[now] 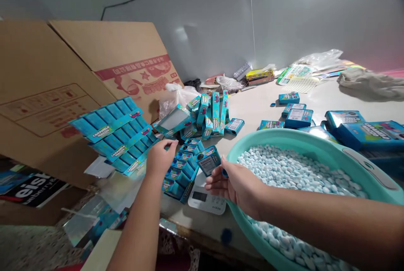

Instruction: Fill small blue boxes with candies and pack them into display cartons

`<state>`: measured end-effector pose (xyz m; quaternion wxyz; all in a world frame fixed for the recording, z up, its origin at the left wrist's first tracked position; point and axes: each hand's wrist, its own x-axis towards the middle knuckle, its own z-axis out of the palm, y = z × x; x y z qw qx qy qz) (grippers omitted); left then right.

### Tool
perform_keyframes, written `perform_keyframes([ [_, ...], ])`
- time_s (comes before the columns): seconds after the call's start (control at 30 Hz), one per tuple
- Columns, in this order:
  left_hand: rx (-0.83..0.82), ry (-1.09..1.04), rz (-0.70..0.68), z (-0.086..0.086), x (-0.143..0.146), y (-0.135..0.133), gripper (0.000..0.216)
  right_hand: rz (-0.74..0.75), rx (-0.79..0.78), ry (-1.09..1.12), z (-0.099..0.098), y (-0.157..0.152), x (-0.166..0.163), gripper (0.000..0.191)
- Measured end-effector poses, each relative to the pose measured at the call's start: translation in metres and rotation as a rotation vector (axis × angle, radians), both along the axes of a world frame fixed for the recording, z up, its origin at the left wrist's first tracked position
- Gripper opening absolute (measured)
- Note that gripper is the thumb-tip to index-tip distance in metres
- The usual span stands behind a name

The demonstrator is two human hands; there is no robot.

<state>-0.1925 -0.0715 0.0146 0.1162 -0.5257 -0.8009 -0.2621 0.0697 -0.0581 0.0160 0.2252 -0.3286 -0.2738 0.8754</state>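
My left hand (160,157) is closed, thumb and forefinger together, beside a display tray (186,193) of small blue candy boxes. Whatever it may hold is hidden. My right hand (238,184) has a small dark-blue cap (224,173) between thumb and fingers, over the tub's near-left rim. Just left of its fingertips, a blue candy box (208,160) stands tilted at a white kitchen scale (206,199). Under my right forearm, a turquoise tub (284,135) holds a heap of pale blue and white candies (290,168).
Stacked filled display trays (118,136) lean by a large cardboard carton (132,65) at left. Upright blue boxes (215,113) cluster behind the scale. More blue boxes (298,117) lie beyond the tub. A grey cloth (372,83) lies at back right. Another blue round piece (226,236) is near the table edge.
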Motion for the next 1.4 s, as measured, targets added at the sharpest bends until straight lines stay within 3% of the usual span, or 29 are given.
perform_keyframes([
  [0.1, -0.095, -0.04, 0.013, -0.018, -0.017, 0.016, 0.034, 0.011, 0.073, -0.02, 0.002, 0.0, 0.0, 0.05],
  [0.23, -0.183, -0.055, -0.079, -0.032, -0.019, 0.018, 0.032, 0.085, 0.121, -0.019, -0.001, 0.001, 0.0, 0.053],
  [0.57, -0.359, 0.008, -0.053, -0.027, -0.006, 0.014, 0.035, 0.181, 0.23, 0.011, -0.007, -0.002, -0.002, 0.057],
  [0.8, -0.298, -0.051, -0.061, -0.025, -0.009, 0.01, 0.029, 0.185, 0.233, 0.025, -0.004, -0.003, 0.0, 0.06],
  [0.87, -0.217, -0.026, -0.02, -0.021, 0.002, 0.0, 0.033, 0.171, 0.201, 0.037, -0.003, -0.003, 0.0, 0.062],
  [0.97, 0.053, 0.016, -0.012, -0.011, 0.043, -0.023, 0.041, 0.124, 0.135, 0.039, -0.003, -0.002, 0.0, 0.061],
  [1.03, 0.285, -0.039, -0.198, -0.004, 0.082, -0.039, 0.032, 0.089, 0.092, 0.037, -0.005, -0.003, -0.001, 0.056],
  [1.1, 0.236, -0.127, -0.384, 0.0, 0.119, -0.051, 0.021, 0.043, 0.065, 0.073, -0.007, -0.003, -0.001, 0.047],
  [1.2, 0.134, -0.292, -0.444, 0.001, 0.149, -0.054, 0.016, -0.011, 0.013, 0.124, -0.009, -0.004, -0.001, 0.038],
  [1.4, 0.062, -0.514, -0.39, -0.012, 0.146, -0.052, 0.018, 0.033, -0.048, 0.136, -0.003, -0.004, 0.0, 0.041],
])
